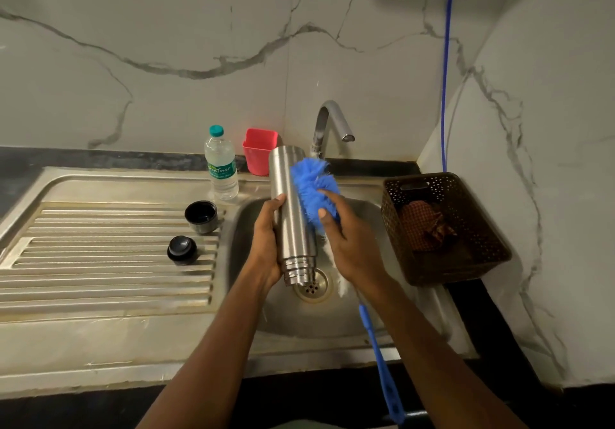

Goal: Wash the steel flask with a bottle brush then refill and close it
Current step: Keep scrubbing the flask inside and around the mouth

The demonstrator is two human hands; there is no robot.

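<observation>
- While the left hand (pixel 268 239) wraps the flask (pixel 289 202) mid-body, neck down over the sink (pixel 366 315), keep that hold firm.
- Right hand (pixel 349 245) pinches the brush (pixel 311 182) head against the wall beside the grip; sweep bristles above and below it.

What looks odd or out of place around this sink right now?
Nothing is spilled or broken. One oddity: the right hand grips the bottle brush by its bristled head, not its handle, which trails over the front edge of the sink. The left hand holds the steel flask mouth-down above the drain.
</observation>
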